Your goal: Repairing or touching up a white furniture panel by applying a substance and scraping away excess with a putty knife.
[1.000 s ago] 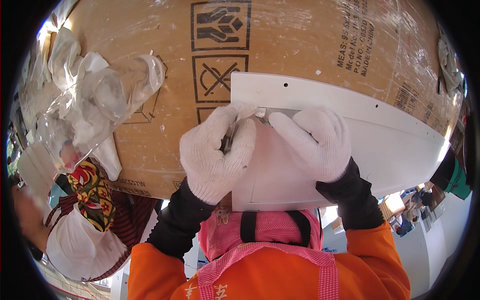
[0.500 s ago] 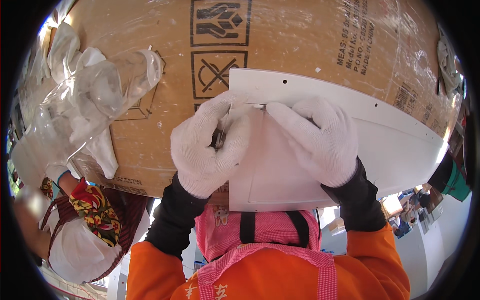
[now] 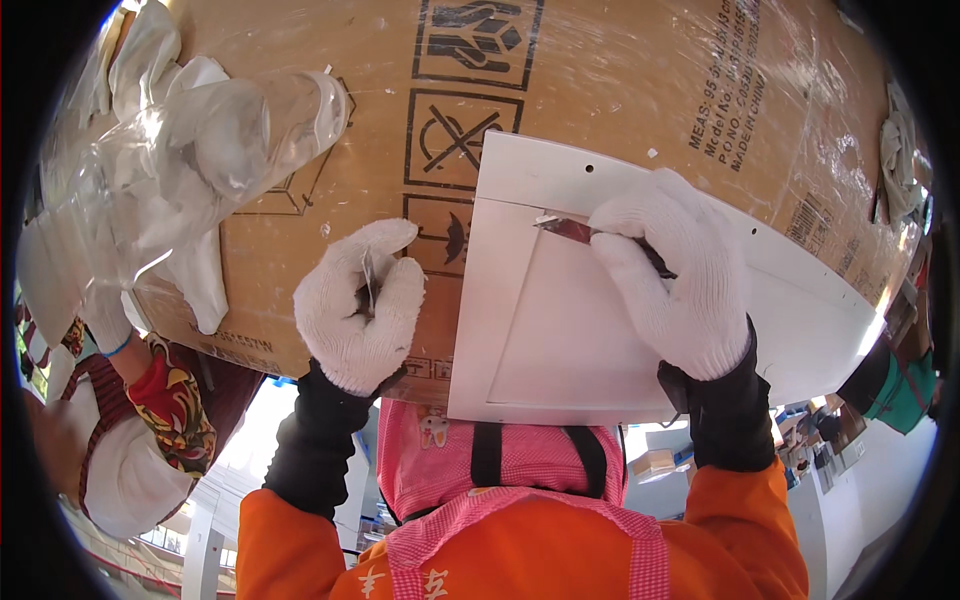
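Observation:
A white panel point(image 3: 610, 330) with a recessed middle and small holes along its far edge lies on a big brown carton. My right hand point(image 3: 680, 275), in a white knitted glove, is closed on a thin knife blade point(image 3: 568, 229). The blade's pointed end lies at the far left corner of the recess, where a pale scrap or glint shows. Left of the panel, above the carton, my gloved left hand point(image 3: 355, 310) pinches a thin metal strip point(image 3: 369, 272) seen nearly edge-on; its kind is not clear.
The carton point(image 3: 330, 250) with black printed symbols spreads under everything. Clear plastic film point(image 3: 250, 140) and white cloths point(image 3: 195, 260) lie on its left side. A co-worker's patterned sleeve point(image 3: 170, 410) is at lower left. A grey cloth point(image 3: 900, 155) hangs at the far right.
My left hand has drawn back left, off the panel, with its metal strip. My right hand has shifted slightly right, and the blade in it now shows more fully.

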Demonstrator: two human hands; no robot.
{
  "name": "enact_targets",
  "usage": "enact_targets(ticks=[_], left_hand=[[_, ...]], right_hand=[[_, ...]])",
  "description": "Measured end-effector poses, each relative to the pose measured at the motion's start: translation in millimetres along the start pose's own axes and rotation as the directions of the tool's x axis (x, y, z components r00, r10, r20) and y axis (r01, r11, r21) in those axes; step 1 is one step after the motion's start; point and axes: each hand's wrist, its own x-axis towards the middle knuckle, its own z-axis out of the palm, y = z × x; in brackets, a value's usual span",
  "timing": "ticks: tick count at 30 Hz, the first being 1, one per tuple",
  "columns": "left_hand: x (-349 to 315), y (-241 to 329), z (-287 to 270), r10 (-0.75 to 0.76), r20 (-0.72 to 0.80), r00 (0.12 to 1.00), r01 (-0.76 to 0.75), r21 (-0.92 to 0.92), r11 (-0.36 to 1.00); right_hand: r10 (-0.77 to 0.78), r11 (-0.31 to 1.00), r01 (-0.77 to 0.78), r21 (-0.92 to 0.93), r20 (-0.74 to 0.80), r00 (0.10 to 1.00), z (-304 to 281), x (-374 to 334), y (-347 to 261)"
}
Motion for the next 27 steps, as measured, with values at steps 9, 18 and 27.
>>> enact_targets(ticks=[9, 18, 27], left_hand=[[40, 25, 9, 0.366, 0.174, 0.914, -0.365, -0.041, 0.930], [57, 32, 21, 0.446, 0.384, 0.809, -0.525, 0.129, 0.841], [61, 26, 23, 0.431, 0.372, 0.822, -0.500, 0.107, 0.860]], right_hand=[[-0.166, 0.922, 0.122, -0.368, -0.091, 0.982, 25, -12, -7], [-0.175, 0.920, 0.117, -0.375, -0.123, 0.977, 28, -13, -2], [-0.258, 0.894, 0.188, -0.407, -0.125, 0.958, 29, -18, 4]])
